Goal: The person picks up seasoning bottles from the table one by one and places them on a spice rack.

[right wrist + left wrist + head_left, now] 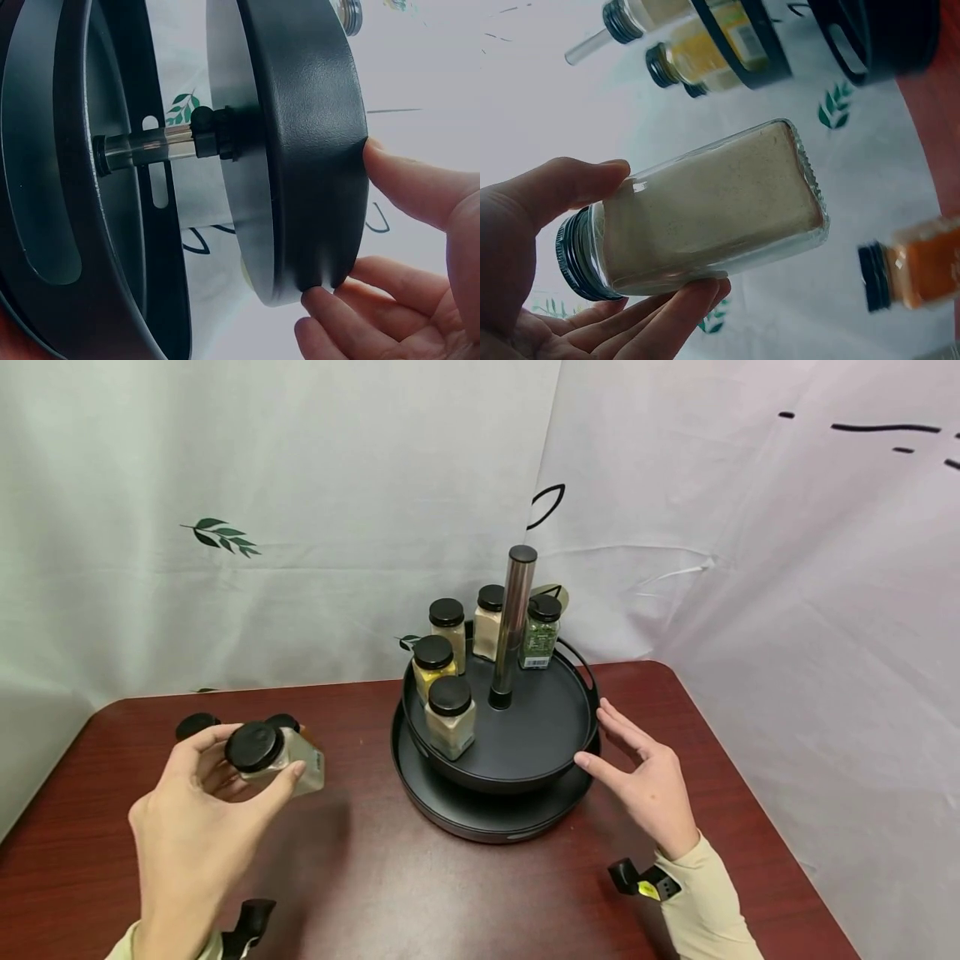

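Above the left side of the table my left hand grips a square glass spice jar with a black lid, tilted on its side. Pale powder fills the jar, as the left wrist view shows. To the right stands a black two-tier round rack, its upper tray set over a wider lower tray. With thumb and fingers spread, my right hand touches the outer wall of the upper tray. Several black-lidded jars, including a pale one and a green herb one, stand on that tray.
Behind my left hand more black-lidded jars stand on the table; one orange-filled jar shows in the left wrist view. A metal post rises from the rack's centre. A white cloth hangs behind the reddish-brown table.
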Tool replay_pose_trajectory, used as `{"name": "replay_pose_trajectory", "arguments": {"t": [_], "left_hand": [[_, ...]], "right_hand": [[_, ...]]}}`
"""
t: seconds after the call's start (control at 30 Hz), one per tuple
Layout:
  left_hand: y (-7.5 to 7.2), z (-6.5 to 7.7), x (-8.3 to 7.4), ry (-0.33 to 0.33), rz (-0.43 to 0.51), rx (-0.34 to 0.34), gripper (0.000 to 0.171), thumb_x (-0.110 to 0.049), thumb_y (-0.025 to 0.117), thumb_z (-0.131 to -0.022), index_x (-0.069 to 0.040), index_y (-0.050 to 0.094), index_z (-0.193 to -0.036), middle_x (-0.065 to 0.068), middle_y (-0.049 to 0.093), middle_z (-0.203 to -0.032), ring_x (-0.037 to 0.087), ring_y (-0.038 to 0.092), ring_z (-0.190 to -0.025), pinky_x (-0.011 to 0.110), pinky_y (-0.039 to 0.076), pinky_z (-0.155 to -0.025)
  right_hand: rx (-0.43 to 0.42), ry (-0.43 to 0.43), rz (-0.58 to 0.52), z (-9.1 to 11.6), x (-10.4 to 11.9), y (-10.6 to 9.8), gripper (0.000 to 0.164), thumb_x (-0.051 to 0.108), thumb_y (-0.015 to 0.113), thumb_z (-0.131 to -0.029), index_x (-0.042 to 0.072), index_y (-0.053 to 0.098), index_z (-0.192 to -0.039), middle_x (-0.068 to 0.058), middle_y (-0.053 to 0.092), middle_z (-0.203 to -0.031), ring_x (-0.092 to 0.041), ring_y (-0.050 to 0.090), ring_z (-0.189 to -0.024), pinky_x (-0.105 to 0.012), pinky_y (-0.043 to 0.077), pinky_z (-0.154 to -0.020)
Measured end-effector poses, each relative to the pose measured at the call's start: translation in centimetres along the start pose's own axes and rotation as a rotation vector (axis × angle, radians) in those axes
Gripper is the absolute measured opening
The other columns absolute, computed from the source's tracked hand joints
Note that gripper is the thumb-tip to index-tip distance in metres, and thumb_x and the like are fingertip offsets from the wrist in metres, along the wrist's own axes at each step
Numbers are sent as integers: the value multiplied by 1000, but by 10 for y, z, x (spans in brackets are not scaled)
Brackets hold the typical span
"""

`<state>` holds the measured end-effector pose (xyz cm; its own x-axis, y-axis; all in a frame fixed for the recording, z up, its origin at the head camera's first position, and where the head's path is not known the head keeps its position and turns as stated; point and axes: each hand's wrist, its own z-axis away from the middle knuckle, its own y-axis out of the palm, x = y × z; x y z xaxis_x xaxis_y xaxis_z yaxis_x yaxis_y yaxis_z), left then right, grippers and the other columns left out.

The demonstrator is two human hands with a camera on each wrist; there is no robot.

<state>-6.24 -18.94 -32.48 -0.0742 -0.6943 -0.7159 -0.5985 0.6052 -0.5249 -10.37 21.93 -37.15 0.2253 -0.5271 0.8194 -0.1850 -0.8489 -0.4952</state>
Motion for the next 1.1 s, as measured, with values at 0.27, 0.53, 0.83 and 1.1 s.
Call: {"name": "replay_pose_trajectory", "arguments": {"t": [0.27, 0.53, 0.83, 1.1], "left_hand": [[10, 9, -22, 58, 70, 59, 66, -7, 95, -64, -6, 63, -122, 8, 75, -102, -21, 57, -82, 4, 47, -72], [21, 14, -41, 123, 146, 135, 66, -5, 94, -64, -10, 64, -122, 0, 75, -97, -12, 63, -85, 7, 50, -74], [27, 19, -62, 237, 104, 175, 64, -14, 95, -62, -11, 64, -118, -6, 74, -93, 12, 72, -84, 6, 47, -76], [34, 27, -76, 298, 109, 252, 65, -23, 96, -64, -12, 61, -118, -9, 74, -93, 7, 72, -85, 8, 48, -75]], "right_hand": [[1, -4, -2, 0, 0, 0, 64, 25, 84, -84, 12, 59, -142, 7, 51, -149, -11, 54, -131, -12, 44, -95], [-1, -3, -4, 0, 0, 0, 64, 25, 84, -84, 11, 59, -142, 8, 51, -149, -11, 55, -130, -12, 45, -94], [1, 1, -23, 0, 0, 0, 64, 23, 84, -84, 11, 59, -142, 8, 50, -150, -12, 56, -129, -14, 47, -93], [-2, 2, -24, 1, 0, 0, 64, 23, 84, -84, 12, 59, -142, 8, 50, -150, -12, 55, -130, -13, 46, -93]]}}
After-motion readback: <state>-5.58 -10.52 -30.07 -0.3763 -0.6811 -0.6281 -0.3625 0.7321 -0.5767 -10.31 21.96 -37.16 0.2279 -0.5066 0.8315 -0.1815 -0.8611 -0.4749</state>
